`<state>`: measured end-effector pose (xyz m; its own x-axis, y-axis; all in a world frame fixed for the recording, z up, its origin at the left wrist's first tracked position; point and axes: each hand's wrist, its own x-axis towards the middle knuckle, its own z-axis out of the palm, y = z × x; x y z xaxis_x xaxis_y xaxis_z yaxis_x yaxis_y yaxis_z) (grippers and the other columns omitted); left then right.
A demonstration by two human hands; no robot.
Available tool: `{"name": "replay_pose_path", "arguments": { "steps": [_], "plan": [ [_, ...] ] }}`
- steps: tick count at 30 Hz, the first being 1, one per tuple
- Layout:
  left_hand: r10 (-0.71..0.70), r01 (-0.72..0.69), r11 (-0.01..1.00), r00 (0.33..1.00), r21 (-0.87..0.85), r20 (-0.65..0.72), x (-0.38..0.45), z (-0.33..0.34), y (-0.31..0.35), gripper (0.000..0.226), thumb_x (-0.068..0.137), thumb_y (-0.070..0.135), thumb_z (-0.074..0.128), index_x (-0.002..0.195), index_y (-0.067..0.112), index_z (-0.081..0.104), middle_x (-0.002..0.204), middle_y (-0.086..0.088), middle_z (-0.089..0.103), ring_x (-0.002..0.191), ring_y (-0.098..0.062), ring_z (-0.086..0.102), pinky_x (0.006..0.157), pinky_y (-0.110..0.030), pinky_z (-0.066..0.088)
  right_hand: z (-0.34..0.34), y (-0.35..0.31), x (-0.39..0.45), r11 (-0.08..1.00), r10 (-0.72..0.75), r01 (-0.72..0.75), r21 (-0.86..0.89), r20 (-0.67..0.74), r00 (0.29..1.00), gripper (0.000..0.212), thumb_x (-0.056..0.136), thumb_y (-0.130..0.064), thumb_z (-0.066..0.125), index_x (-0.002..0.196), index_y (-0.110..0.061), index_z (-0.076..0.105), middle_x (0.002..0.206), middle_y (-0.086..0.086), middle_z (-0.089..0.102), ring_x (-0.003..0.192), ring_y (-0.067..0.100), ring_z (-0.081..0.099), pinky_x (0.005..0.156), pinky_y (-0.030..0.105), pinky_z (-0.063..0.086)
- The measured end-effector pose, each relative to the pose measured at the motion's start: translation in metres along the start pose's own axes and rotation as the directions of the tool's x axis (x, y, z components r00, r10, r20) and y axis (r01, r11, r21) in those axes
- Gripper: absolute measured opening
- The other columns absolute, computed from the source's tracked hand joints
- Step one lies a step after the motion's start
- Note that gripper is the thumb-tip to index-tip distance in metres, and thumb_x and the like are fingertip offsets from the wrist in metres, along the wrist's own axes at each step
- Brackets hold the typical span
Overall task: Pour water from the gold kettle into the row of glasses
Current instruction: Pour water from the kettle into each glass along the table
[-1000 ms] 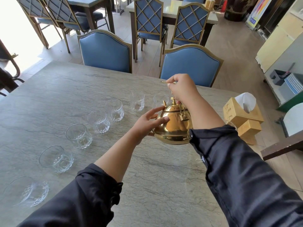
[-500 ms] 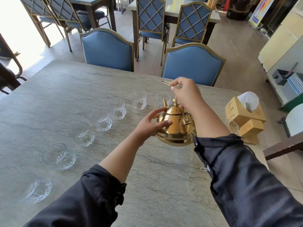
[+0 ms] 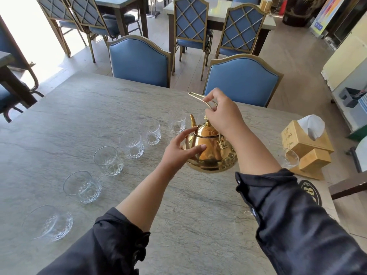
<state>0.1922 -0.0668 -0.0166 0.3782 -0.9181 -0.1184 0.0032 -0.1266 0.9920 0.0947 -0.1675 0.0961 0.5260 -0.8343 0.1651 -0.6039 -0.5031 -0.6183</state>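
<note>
A: How is the gold kettle (image 3: 211,153) held?

B: Its thin gold handle (image 3: 200,100) is pinched in the closed fingers of the right hand (image 3: 222,114), directly above the lid. The left hand (image 3: 178,150) is laid open against the kettle's left flank, fingers spread, clamped on nothing. The kettle is carried upright; whether its base is clear of the marble table (image 3: 69,120) cannot be told.

A: And where are the glasses?

B: The nearest glass (image 3: 176,122) is found just beyond the spout (image 3: 192,121), and the row of glasses (image 3: 108,163) is strung out leftward and nearer the body. All appear empty.

A: What is needed for a good pour?

B: The spout should be brought over the rim before any tilt is given. The body is best steadied by the left palm, so swing on the handle is damped. A slow tilt is advised; the glasses are small.
</note>
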Motion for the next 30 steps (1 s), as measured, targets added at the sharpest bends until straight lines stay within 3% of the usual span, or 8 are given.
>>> {"name": "replay_pose_path", "arguments": {
  "steps": [3,8,12,15,20,24,30],
  "plan": [
    [-0.015,0.015,1.0,1.0,0.017,-0.016,0.001,-0.01,0.002,0.055,0.055,0.065,0.085,0.104,0.075,0.06,0.119,0.032,0.05,0.128,-0.038,0.063,0.111,-0.06,0.046,0.009,-0.005,0.008,1.0,-0.023,0.023,0.017,-0.018,1.0,0.02,0.095,-0.013,0.055,0.113,-0.021,0.056,0.118,0.009,0.063,0.08,0.012,0.058,0.053,0.009,0.035],
    [-0.067,0.068,0.997,0.997,0.039,-0.044,0.002,-0.02,0.007,0.053,0.053,0.07,0.082,0.099,0.078,0.058,0.142,0.007,0.053,0.128,-0.032,0.063,0.109,-0.059,0.048,0.022,-0.014,0.022,0.999,-0.034,0.036,0.032,-0.049,0.998,0.021,0.094,-0.014,0.059,0.114,-0.019,0.064,0.122,0.011,0.063,0.089,0.012,0.057,0.057,0.005,0.033],
    [-0.101,0.102,0.995,0.992,0.012,-0.069,0.002,-0.021,0.009,0.054,0.069,0.055,0.087,0.114,0.066,0.059,0.156,-0.007,0.046,0.108,-0.028,0.074,0.1,-0.054,0.057,0.03,-0.018,0.027,0.998,-0.044,0.046,0.043,-0.061,0.997,0.024,0.093,-0.015,0.061,0.116,-0.016,0.067,0.112,0.009,0.067,0.075,0.006,0.053,0.053,0.005,0.032],
    [-0.132,0.131,0.991,0.99,-0.029,-0.054,0.006,-0.025,0.005,0.058,0.079,0.042,0.084,0.131,0.05,0.059,0.154,-0.007,0.047,0.088,-0.02,0.078,0.089,-0.045,0.064,0.033,-0.019,0.031,0.998,-0.025,0.027,0.05,-0.055,0.998,0.025,0.092,-0.014,0.062,0.116,-0.014,0.068,0.112,0.009,0.068,0.079,0.007,0.054,0.055,0.004,0.032],
    [-0.167,0.164,0.982,0.986,-0.095,-0.02,0.011,-0.03,0.002,0.063,0.081,0.04,0.083,0.138,0.042,0.058,0.15,-0.005,0.052,0.091,-0.025,0.079,0.08,-0.038,0.066,0.035,-0.025,0.036,1.0,-0.005,0.006,0.025,-0.033,0.999,0.026,0.093,-0.013,0.06,0.119,-0.01,0.067,0.12,0.01,0.067,0.097,0.015,0.061,0.061,0.003,0.032],
    [-0.173,0.17,0.98,0.985,-0.105,-0.016,0.009,-0.031,0.006,0.058,0.084,0.038,0.082,0.136,0.042,0.059,0.138,-0.001,0.059,0.08,-0.011,0.076,0.082,-0.038,0.063,0.034,-0.031,0.038,1.0,0.014,-0.014,0.017,-0.02,1.0,0.027,0.093,-0.012,0.06,0.118,-0.008,0.068,0.12,0.011,0.067,0.107,0.02,0.062,0.077,0.015,0.04],
    [-0.18,0.176,0.978,0.983,-0.115,-0.026,0.005,-0.031,0.011,0.051,0.084,0.038,0.082,0.129,0.046,0.06,0.123,0.005,0.064,0.074,-0.007,0.074,0.094,-0.049,0.059,0.034,-0.034,0.037,1.0,0.017,-0.017,0.01,-0.012,1.0,0.027,0.093,-0.012,0.06,0.119,-0.008,0.068,0.119,0.011,0.067,0.107,0.02,0.062,0.078,0.016,0.04]
  ]
}}
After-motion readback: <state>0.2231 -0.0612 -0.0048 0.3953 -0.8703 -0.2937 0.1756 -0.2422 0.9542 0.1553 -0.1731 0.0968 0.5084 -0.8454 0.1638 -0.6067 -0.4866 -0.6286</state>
